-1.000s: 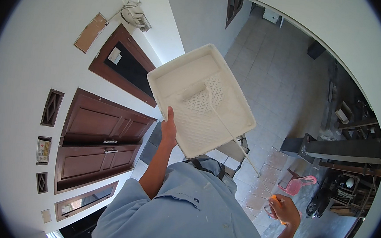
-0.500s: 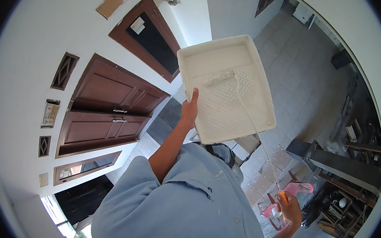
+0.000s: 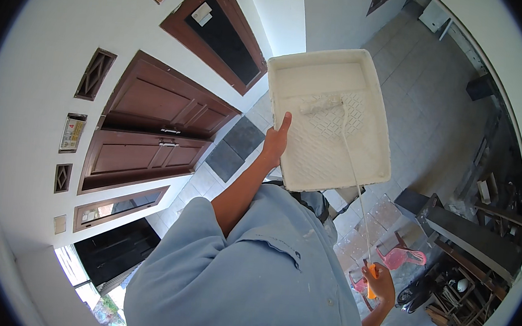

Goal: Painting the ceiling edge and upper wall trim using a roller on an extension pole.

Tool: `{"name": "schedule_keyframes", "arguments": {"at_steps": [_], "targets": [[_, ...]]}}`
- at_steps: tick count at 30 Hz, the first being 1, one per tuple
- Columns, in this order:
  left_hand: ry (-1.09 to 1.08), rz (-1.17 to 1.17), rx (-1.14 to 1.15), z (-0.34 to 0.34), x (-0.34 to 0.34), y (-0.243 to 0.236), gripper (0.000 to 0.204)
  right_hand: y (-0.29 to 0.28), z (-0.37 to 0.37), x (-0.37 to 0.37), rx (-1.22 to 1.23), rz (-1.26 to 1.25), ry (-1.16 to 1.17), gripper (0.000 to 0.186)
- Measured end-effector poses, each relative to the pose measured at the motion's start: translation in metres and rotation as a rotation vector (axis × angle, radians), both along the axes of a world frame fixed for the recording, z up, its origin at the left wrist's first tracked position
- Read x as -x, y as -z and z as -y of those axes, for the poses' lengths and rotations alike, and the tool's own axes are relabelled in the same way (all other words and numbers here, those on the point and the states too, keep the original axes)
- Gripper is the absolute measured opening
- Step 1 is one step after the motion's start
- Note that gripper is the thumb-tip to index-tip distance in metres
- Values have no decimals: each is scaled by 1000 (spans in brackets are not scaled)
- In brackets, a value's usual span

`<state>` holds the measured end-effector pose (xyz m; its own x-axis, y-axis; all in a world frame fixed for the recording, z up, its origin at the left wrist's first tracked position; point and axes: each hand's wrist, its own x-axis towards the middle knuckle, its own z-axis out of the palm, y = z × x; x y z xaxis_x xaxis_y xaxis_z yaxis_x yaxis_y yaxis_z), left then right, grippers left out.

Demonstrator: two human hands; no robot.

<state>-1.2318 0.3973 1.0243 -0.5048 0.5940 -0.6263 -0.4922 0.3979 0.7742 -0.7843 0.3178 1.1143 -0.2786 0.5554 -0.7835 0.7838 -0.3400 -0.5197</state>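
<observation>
A pale blue shirt (image 3: pixel 245 284) lies nearest, below both hands. Just beyond its upper edge, the left hand (image 3: pixel 276 141) is closed on the side of a cream paint tray (image 3: pixel 310 161), thumb laid up over the rim; its other fingers are hidden. The tray extends to the right of that hand, with a textured ramp and a deeper well at the far end. The right hand (image 3: pixel 381 284), lower and well apart from the tray, has its fingers curled around the orange handle (image 3: pixel 372 282) of a paint roller (image 3: pixel 321 104). The roller's thin rod runs up from this hand across the tray's near rim, and its coated sleeve lies over the ramp, ahead and right of the left thumb. Past the right hand is a pink plastic chair (image 3: pixel 397 258); left of the left hand are dark floor tiles (image 3: pixel 236 147), then a brown double door (image 3: pixel 161 106). Far ahead of both hands stretches grey tiled floor (image 3: pixel 401 94).
</observation>
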Motion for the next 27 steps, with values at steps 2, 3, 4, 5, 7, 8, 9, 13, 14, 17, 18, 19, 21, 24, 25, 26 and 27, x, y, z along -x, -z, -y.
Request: {"name": "schedule_keyframes", "arguments": {"at_steps": [2,3,4,5,7,8,9,13,14,17,18,19,21,24,25,26,27], "targets": [[-5,5,9,0,0,-3,88,6,6,1,40,-55,47,21],[10,18,-10,-1,0,-4,87,9,8,2,78,-63,101,20],[-3,15,8,-1,1,-5,87,11,10,2,94,-49,108,20],[14,-6,17,-1,1,-7,86,13,12,4,131,-73,138,20],[23,-24,31,-2,2,-8,86,15,14,7,173,-92,160,20],[26,-17,18,-2,2,-9,85,14,14,9,186,-118,186,18],[37,-5,-1,-2,3,-8,84,13,14,11,178,-108,203,16],[22,13,-42,-2,3,-6,82,6,13,18,194,-145,253,13],[25,28,-39,-1,3,-4,82,5,14,20,176,-139,234,13],[26,45,-42,-1,3,-1,82,6,17,24,155,-153,227,13],[36,47,-51,-1,4,-1,81,7,18,24,130,-132,250,14],[28,44,-51,-1,4,0,81,8,19,25,148,-178,244,14],[27,42,-42,-1,4,0,82,6,18,20,152,-219,279,13],[35,12,-33,-2,4,1,82,-4,10,8,204,-137,264,12],[33,11,-31,-2,5,2,82,-10,5,2,184,-117,233,13],[38,8,-25,-2,5,3,82,-14,0,-3,184,-93,241,13],[50,6,-35,-2,5,4,82,-19,-3,-7,165,7,191,17]]}}
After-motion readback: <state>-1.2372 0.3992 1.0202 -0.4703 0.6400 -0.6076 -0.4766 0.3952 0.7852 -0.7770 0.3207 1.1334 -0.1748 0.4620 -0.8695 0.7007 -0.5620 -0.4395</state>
